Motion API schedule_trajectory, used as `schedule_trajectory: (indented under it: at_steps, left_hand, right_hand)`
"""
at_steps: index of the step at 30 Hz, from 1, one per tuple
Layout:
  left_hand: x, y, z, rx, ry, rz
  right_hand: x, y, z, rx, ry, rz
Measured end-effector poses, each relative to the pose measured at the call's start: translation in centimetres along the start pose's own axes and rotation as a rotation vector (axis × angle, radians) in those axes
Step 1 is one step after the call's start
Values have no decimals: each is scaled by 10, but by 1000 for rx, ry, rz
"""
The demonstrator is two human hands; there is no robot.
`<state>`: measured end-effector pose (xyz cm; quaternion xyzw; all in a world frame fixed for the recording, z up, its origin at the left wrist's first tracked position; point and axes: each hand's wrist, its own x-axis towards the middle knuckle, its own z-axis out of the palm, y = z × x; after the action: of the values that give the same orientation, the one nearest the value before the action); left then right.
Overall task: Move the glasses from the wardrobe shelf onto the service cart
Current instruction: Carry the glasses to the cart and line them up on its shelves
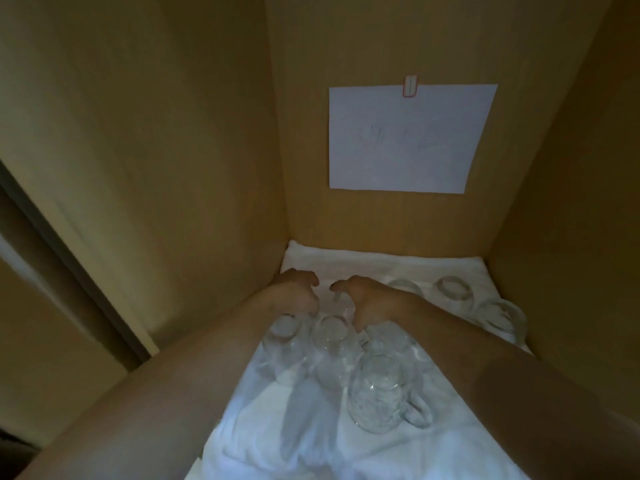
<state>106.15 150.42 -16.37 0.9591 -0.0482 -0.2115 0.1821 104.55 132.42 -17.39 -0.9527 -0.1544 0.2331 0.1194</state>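
Fingers (304, 277) of both hands curled over upright glasses (329, 332) on white cloth (311, 427); grip unclear, mouths apparently downward, long axes vertical.

Glasses (330, 336) standing on a cloth (311, 441) lining the wardrobe shelf, handled mug (379, 393) sitting nearest, more glasses (453, 292) lying right, paper sheet (408, 140) hanging behind on the back wall (381, 46)
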Motion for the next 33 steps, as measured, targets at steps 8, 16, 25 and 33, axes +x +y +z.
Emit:
schedule_trajectory:
  at_steps: [8, 16, 25, 33]
  left_hand:
    - [16, 5, 2, 132, -124, -1]
    - [21, -1, 2, 157, -64, 37]
    - [11, -6, -28, -108, 208, -5]
    - [-16, 22, -77, -678, 634, -103]
  right_hand:
    - [13, 6, -1, 52, -6, -30]
    - [19, 12, -1, 64, 44, -67]
    - [16, 18, -13, 129, 225, -40]
    - [-17, 19, -65, 538, 790, 316]
